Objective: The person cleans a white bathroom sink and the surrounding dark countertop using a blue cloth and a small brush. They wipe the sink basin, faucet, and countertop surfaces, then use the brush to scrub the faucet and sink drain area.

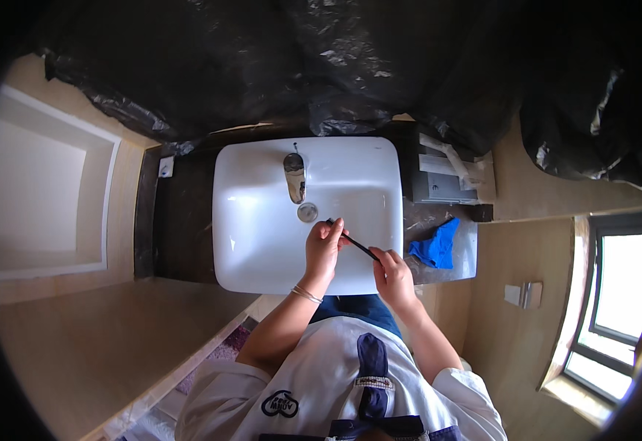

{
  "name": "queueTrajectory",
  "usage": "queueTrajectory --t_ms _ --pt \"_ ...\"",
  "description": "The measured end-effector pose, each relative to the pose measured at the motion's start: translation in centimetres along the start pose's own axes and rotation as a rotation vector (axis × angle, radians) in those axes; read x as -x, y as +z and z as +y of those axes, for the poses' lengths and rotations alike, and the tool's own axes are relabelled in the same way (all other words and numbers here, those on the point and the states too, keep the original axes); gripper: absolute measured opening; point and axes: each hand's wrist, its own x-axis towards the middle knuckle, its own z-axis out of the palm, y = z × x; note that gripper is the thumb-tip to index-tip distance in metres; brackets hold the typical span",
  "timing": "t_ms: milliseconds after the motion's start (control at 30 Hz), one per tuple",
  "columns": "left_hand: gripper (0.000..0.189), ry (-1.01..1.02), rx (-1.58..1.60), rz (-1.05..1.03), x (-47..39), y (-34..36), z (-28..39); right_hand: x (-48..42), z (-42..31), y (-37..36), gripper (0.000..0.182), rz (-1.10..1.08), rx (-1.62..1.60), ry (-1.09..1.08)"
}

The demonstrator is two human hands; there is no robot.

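Over the front right part of a white ceramic washbasin (pixel 265 242), my left hand (pixel 323 245) and my right hand (pixel 393 275) both grip a thin black stick-like tool (pixel 360 246). Its upper left end lies between the fingers of my left hand; the lower right end is in my right hand. The head of the tool is too small to identify. Just beyond my left hand is the round metal drain stopper (pixel 307 212), with a chrome faucet (pixel 295 179) behind it. A crumpled blue cloth (pixel 438 245) lies on the dark counter (pixel 186 220), right of the basin.
Black plastic sheeting (pixel 276 66) hangs behind the basin. A grey box (pixel 446 184) with white strips on it stands at the counter's back right. A white recessed niche (pixel 39 193) is at left, and a window (pixel 624 286) with a dark frame at right.
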Motion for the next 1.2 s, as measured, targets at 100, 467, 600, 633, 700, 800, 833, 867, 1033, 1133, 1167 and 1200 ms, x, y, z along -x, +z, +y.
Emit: queueTrajectory --t_ms 100,467,600,633,700,800,833,867,1033,1133,1167,1200 --pt "0.029 0.077 0.035 0.034 0.5 -0.7 -0.5 -0.6 0.3 0.8 0.026 0.009 0.11 -0.141" --pt "0.031 0.061 -0.106 0.123 0.3 -7.1 2.9 -11.8 -0.9 5.7 0.042 -0.081 0.354 -0.217" --pt "0.027 0.043 -0.123 0.032 -0.6 -9.0 4.2 -15.0 -2.1 7.3 0.042 -0.024 0.37 -0.103" --pt "0.026 0.045 -0.124 0.001 -0.8 -9.3 4.6 -15.1 -2.6 7.4 0.042 -0.029 0.382 -0.085" --pt "0.025 0.036 -0.138 -0.002 -1.5 -10.5 5.5 -15.1 -3.5 7.3 0.041 -0.038 0.406 -0.05" --pt "0.025 0.045 -0.15 0.007 -2.8 -11.9 5.8 -11.9 -3.4 6.9 0.039 -0.055 0.466 -0.1" --pt "0.024 0.033 -0.153 -0.005 -3.2 -12.0 5.9 -11.3 -3.8 6.7 0.038 -0.087 0.481 -0.093" --pt "0.023 0.021 -0.157 -0.016 -3.7 -12.1 6.1 -11.3 -4.2 6.6 0.042 -0.118 0.51 -0.061" --pt "0.02 0.023 -0.216 -0.174 -5.0 -10.8 6.3 -14.3 -4.5 8.6 0.045 0.048 0.513 -0.018" --pt "0.025 0.099 -0.261 -0.199 -5.6 -10.7 6.5 -13.2 -4.0 9.0 0.045 0.077 0.481 -0.045" --pt "0.025 0.098 -0.259 -0.182 -5.7 -11.2 6.5 -11.9 -3.7 9.1 0.044 0.064 0.474 -0.042" --pt "0.025 0.098 -0.25 -0.16 -5.9 -11.8 6.0 -10.7 -4.1 8.7 0.043 0.046 0.469 -0.044"
